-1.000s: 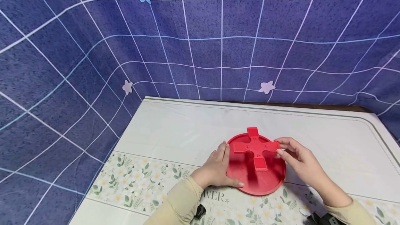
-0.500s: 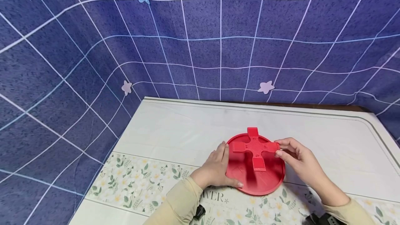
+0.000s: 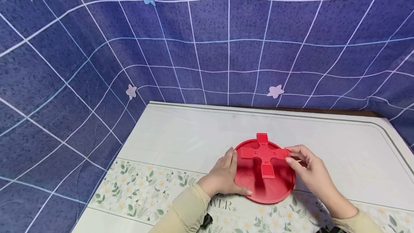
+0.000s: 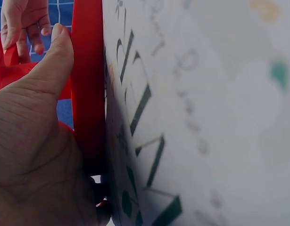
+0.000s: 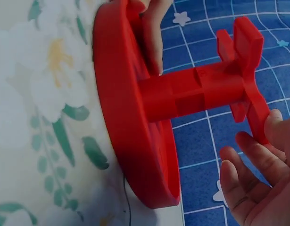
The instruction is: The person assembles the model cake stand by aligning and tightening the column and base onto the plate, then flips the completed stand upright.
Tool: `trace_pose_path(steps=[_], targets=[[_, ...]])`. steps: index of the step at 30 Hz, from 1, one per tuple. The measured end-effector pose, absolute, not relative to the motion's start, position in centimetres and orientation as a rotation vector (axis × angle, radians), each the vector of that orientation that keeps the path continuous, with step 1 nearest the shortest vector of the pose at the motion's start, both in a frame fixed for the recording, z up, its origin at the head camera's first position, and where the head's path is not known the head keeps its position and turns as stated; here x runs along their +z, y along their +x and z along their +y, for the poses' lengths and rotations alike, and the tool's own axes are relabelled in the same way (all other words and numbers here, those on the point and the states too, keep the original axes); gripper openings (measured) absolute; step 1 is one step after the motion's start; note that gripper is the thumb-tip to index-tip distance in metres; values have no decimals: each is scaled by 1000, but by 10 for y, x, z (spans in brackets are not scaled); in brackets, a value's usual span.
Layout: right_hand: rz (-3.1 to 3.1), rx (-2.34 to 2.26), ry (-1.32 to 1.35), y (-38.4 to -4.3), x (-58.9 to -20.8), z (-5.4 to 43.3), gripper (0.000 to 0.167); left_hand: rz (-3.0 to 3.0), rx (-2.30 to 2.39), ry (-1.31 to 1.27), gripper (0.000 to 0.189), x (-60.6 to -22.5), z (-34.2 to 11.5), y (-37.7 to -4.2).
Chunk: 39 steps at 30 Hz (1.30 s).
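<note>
A red round base [image 3: 263, 192] with a raised rim lies flat on the table. From its middle rises a thick red post [image 5: 182, 96], topped by a red cross-shaped piece [image 3: 266, 154] with four flared, upturned arms bearing small number marks. My left hand [image 3: 223, 173] holds the base at its left side, thumb over the front rim and fingers at the far left rim. My right hand [image 3: 310, 164] pinches the cross's right arm between thumb and fingers; in the right wrist view the remaining fingers lie apart from it. The head view hides the post beneath the cross.
A white tablecloth [image 3: 181, 128] with a floral band [image 3: 142, 186] covers the table. Blue gridded fabric [image 3: 207, 46] with star shapes hangs behind and at the left. Black wrist straps [image 3: 207, 221] show at the sleeves.
The cross's front arm has shifted very slightly leftward in the picture, and my right hand sits a touch lower there. My left hand stays on the base as before.
</note>
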State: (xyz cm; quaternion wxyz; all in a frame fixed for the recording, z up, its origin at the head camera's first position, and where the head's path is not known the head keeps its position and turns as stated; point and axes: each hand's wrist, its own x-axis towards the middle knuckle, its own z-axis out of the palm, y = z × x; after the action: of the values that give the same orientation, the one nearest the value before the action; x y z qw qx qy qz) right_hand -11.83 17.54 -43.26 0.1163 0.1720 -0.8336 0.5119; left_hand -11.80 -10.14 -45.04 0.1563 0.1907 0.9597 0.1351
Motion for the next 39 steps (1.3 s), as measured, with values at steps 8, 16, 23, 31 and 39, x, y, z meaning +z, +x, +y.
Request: trace_pose_path(steps=[8,16,23,31,39], targets=[[-2468,1403,521,-119,-432,176,31,2726,388,523,128,-447,-102,-118],[-2613,1191,613,-120,-441,195,54,2727,409,612,128,-449,-109,-119],[-2916,997,814,-118,-450,208,112,2696,543,773,127,-448,-125,-125],[-2828,953,1048,-124,-458,209,120,2797,432,808,129,-454,-126,-126],[-2848,851,988,-127,-458,210,120,2876,390,794,129,-454,-124,-132]])
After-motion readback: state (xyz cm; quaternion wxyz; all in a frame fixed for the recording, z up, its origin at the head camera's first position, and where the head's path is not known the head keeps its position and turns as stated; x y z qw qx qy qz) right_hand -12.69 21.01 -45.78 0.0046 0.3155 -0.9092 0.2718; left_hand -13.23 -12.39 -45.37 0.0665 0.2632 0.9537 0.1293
